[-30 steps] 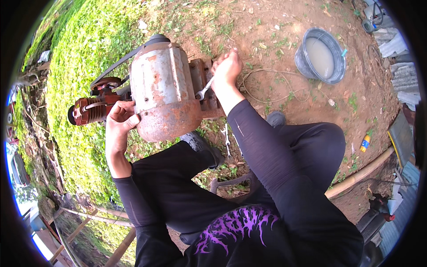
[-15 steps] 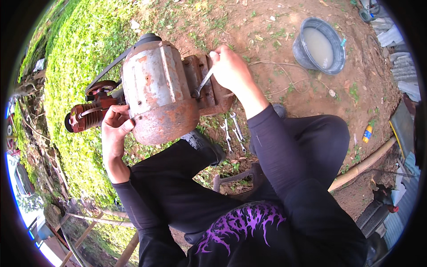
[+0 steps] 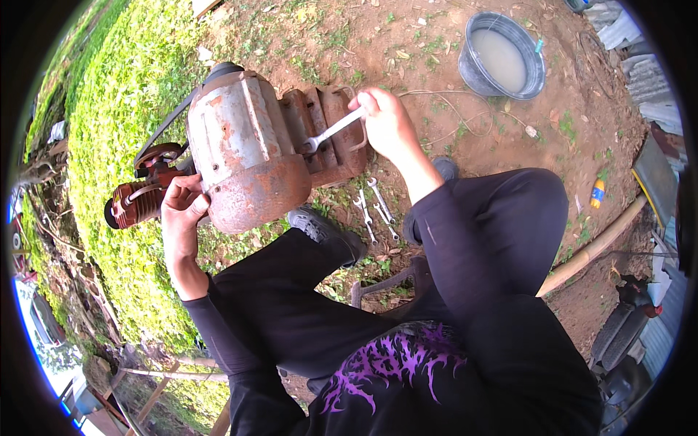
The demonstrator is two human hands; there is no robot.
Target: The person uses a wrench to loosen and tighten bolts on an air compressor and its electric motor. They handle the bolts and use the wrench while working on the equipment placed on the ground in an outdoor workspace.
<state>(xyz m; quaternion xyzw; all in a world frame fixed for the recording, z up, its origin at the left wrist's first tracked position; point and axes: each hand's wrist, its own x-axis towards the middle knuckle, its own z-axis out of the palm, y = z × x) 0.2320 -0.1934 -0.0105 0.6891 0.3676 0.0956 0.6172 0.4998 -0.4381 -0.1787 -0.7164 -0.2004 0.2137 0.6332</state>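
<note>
A rusty, grey-painted electric motor sits on a rusty metal frame. A black belt runs from the motor to a red finned compressor head at its left. My left hand is at the motor's near left side, fingers curled and thumb against its edge. My right hand is closed round one end of a silver combination wrench. The wrench's other end rests at the motor's foot on the frame; the fastener under it is too small to make out.
Several loose wrenches lie on the ground between my feet. A grey bucket of cloudy water stands at the far right, near a thin cord. A yellow-labelled bottle lies right of my knee, near a bamboo pole.
My right hand has swung the wrench handle away from the motor, nearer and to the right, its head staying at the motor's foot. The left hand keeps its place on the motor.
</note>
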